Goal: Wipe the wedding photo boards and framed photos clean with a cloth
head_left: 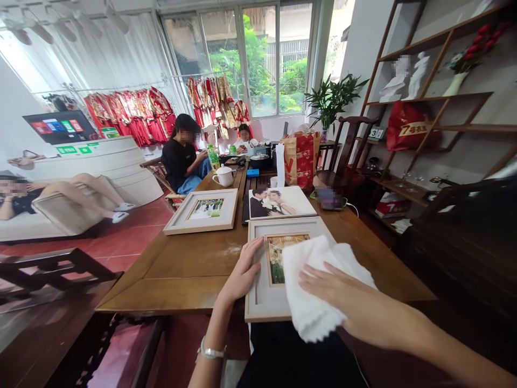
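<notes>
The right hand lies flat, fingers slightly spread, on a white cloth covering the right part of a pale photo frame at the near edge of the wooden table. The left hand — fingers extended, thumb apart — rests on the frame's left side.

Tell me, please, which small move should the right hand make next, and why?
Probably the right hand should slide the white cloth leftward across the near picture frame: the cloth lies over much of its right side, the photo's left part is uncovered, and the left hand rests on the frame's left edge, apparently steadying it.
</notes>
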Action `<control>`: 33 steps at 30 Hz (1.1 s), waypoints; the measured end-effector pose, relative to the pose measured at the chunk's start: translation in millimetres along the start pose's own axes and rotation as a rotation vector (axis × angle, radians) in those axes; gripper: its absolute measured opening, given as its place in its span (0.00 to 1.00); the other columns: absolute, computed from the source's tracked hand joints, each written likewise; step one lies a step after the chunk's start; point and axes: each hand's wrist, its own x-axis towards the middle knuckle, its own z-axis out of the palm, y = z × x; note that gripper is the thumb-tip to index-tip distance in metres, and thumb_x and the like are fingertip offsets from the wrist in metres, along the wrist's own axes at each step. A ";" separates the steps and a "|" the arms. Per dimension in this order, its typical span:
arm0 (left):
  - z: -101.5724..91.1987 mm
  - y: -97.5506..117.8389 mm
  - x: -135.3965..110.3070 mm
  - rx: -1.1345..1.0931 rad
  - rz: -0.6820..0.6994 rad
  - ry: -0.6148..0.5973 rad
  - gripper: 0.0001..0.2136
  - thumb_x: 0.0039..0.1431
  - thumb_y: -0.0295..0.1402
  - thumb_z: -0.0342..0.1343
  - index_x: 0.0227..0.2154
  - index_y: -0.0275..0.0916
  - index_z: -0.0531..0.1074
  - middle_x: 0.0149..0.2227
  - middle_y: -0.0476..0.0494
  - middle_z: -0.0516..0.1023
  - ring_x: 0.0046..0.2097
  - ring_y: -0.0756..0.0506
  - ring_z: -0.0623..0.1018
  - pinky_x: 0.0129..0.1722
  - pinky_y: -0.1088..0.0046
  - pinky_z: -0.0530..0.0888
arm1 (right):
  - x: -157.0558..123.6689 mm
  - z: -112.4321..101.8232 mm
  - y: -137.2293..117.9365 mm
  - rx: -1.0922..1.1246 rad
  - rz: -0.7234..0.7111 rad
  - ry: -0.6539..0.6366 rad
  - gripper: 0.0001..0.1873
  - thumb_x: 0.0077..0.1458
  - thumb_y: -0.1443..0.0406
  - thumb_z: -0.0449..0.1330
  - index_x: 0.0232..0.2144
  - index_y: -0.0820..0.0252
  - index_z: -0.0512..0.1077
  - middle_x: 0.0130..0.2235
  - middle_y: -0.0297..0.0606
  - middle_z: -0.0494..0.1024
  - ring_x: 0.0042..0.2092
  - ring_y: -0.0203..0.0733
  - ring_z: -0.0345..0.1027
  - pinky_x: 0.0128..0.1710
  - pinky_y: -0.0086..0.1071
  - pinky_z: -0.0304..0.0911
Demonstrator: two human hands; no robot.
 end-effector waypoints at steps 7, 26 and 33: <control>0.4 -2.3 0.0 -0.022 0.016 0.003 0.31 0.51 0.19 0.43 0.59 0.48 0.57 0.63 0.49 0.55 0.65 0.45 0.51 0.65 0.57 0.44 | -31.6 14.6 24.2 -0.194 0.274 0.123 0.41 0.35 0.77 0.49 0.56 0.60 0.64 0.59 0.43 0.63 0.61 0.54 0.51 0.58 0.54 0.51; 1.5 -0.4 0.4 -0.018 0.008 0.015 0.30 0.52 0.19 0.44 0.58 0.48 0.57 0.62 0.49 0.56 0.64 0.44 0.51 0.65 0.57 0.45 | 9.6 9.8 -13.5 -0.021 -0.064 0.056 0.49 0.30 0.80 0.47 0.61 0.61 0.56 0.63 0.41 0.55 0.64 0.44 0.43 0.61 0.46 0.46; 1.4 -1.4 0.7 -0.017 0.007 0.005 0.30 0.53 0.20 0.44 0.59 0.48 0.57 0.63 0.48 0.55 0.64 0.45 0.50 0.65 0.58 0.44 | -40.4 27.3 19.0 -0.177 0.218 0.154 0.45 0.32 0.77 0.48 0.58 0.57 0.62 0.60 0.41 0.60 0.61 0.52 0.51 0.57 0.53 0.53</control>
